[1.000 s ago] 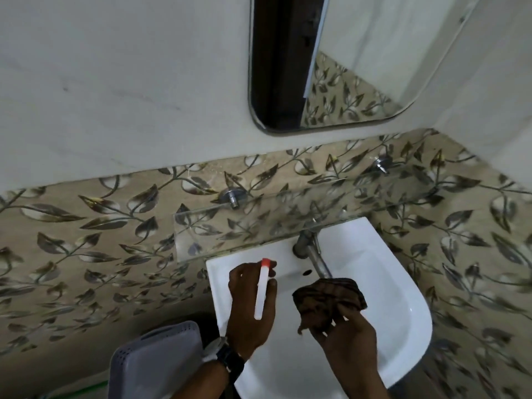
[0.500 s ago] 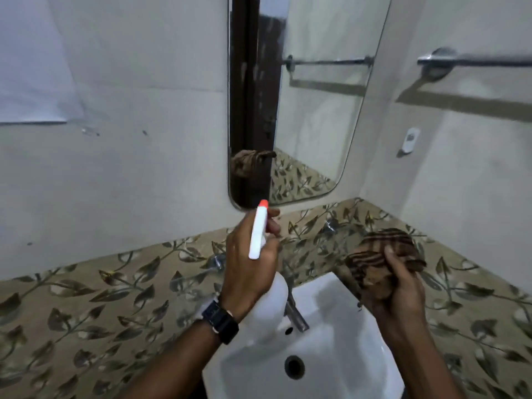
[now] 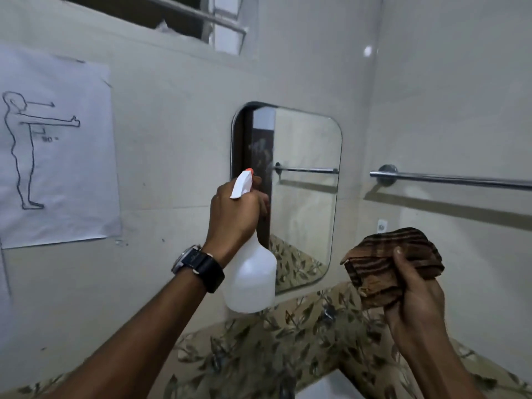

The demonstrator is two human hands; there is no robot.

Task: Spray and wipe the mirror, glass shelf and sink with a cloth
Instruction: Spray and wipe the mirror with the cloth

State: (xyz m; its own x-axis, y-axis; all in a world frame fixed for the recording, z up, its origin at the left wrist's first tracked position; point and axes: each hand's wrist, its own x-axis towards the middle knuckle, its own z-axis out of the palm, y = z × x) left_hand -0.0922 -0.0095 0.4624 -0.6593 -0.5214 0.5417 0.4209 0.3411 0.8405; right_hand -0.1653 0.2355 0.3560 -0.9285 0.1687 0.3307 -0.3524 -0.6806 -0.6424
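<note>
A rounded wall mirror point(image 3: 305, 197) hangs at the centre of the view, with faint spray marks on its upper left part. My left hand point(image 3: 233, 220) grips a white spray bottle point(image 3: 250, 280) with an orange nozzle tip, raised and pointed at the mirror's left side. My right hand point(image 3: 414, 298) holds a folded brown striped cloth point(image 3: 391, 260) lower right of the mirror, apart from the glass. Only a corner of the white sink point(image 3: 331, 387) shows at the bottom edge. The glass shelf is barely visible against the leaf-pattern tiles.
A chrome towel rail point(image 3: 449, 178) runs along the right wall. A paper sheet point(image 3: 57, 148) with a drawn figure is taped to the left wall. Leaf-pattern tiles point(image 3: 273, 341) run below the mirror. A window opening point(image 3: 161, 12) sits above.
The view has tilted up from the sink to the mirror. My left hand raised the spray bottle to the mirror; my right hand lifted the cloth with it.
</note>
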